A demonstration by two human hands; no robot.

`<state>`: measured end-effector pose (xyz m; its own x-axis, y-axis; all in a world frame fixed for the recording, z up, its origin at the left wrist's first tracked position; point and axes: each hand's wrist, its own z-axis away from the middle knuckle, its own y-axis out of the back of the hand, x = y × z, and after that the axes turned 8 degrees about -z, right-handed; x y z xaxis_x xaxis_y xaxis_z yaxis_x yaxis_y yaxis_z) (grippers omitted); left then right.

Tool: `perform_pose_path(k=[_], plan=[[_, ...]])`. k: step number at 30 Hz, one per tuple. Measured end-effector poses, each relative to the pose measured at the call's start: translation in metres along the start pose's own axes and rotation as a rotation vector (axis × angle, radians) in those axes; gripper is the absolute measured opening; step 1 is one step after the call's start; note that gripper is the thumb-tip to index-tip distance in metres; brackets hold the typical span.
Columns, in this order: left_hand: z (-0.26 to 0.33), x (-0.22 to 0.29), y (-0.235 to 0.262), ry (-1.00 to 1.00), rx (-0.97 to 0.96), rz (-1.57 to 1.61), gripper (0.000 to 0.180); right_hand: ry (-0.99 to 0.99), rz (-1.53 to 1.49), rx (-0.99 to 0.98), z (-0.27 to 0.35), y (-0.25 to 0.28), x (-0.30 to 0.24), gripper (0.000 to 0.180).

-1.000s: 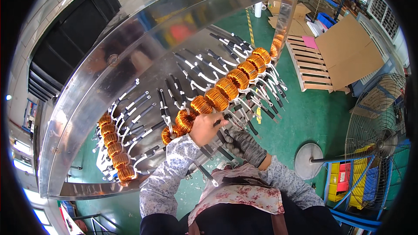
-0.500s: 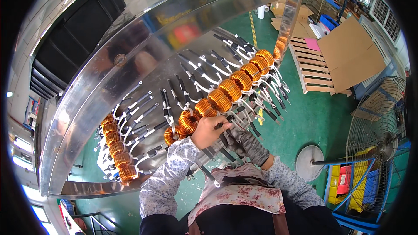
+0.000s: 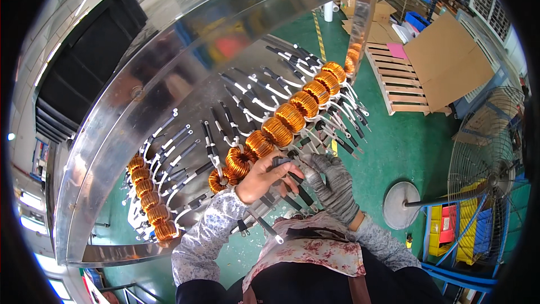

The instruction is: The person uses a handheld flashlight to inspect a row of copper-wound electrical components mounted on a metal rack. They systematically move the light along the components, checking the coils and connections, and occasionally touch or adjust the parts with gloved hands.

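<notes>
A row of copper-wound toroidal coils (image 3: 290, 117) lies on the metal table, with white and black-sleeved leads on both sides. My bare left hand (image 3: 263, 179) is by the near end of the row, its thumb and fingers bent around a black-sleeved lead (image 3: 279, 162). Beside it on the right is my right hand (image 3: 335, 187) in a grey knitted glove. Its fingers are stretched out and spread, close to the lead ends; whether they touch one is hard to see. A lead with a ring terminal (image 3: 270, 231) hangs below my left wrist.
A second row of copper coils (image 3: 149, 200) lies at the left of the table. A raised metal rim (image 3: 107, 135) runs along the far side. On the right stand a wire-cage fan (image 3: 489, 152), a wooden pallet (image 3: 396, 81) with cardboard (image 3: 450, 62), and yellow bins (image 3: 466, 225).
My right hand's gloved fingers have loosened and spread from a closed grip. My left hand's fingers have also opened somewhat. The view has shifted slightly.
</notes>
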<state>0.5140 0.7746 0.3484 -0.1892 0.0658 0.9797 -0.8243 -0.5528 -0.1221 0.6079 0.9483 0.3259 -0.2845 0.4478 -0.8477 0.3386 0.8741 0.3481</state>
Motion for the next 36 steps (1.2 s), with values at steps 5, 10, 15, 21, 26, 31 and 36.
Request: perform_pose_path(k=[5, 10, 15, 21, 26, 31, 36], plan=[[-0.011, 0.003, -0.02, 0.02, -0.026, -0.071, 0.025, -0.214, -0.604, 0.008, -0.001, 0.001, -0.01, 0.026], [-0.021, 0.001, -0.022, -0.009, -0.103, -0.229, 0.036, -0.368, -0.869, -0.03, 0.001, 0.009, -0.012, 0.02], [-0.036, 0.0, -0.024, -0.045, -0.086, -0.329, 0.03, -0.364, -0.925, 0.157, 0.004, 0.016, 0.003, 0.019], [-0.064, -0.011, 0.015, -0.616, 0.047, -1.24, 0.013, -0.543, -1.362, 0.06, 0.018, 0.04, 0.024, 0.024], [-0.061, -0.018, 0.01, -0.283, -0.114, -1.719, 0.027, -0.824, -1.076, -0.26, 0.05, 0.036, 0.037, 0.032], [-0.062, -0.014, 0.011, -0.375, -0.055, -1.565, 0.029, -0.951, -1.028, -0.113, 0.068, 0.008, 0.061, 0.035], [-0.06, -0.015, 0.013, -0.401, -0.013, -1.472, 0.028, -0.863, -0.855, -0.023, 0.057, 0.005, 0.047, 0.032]])
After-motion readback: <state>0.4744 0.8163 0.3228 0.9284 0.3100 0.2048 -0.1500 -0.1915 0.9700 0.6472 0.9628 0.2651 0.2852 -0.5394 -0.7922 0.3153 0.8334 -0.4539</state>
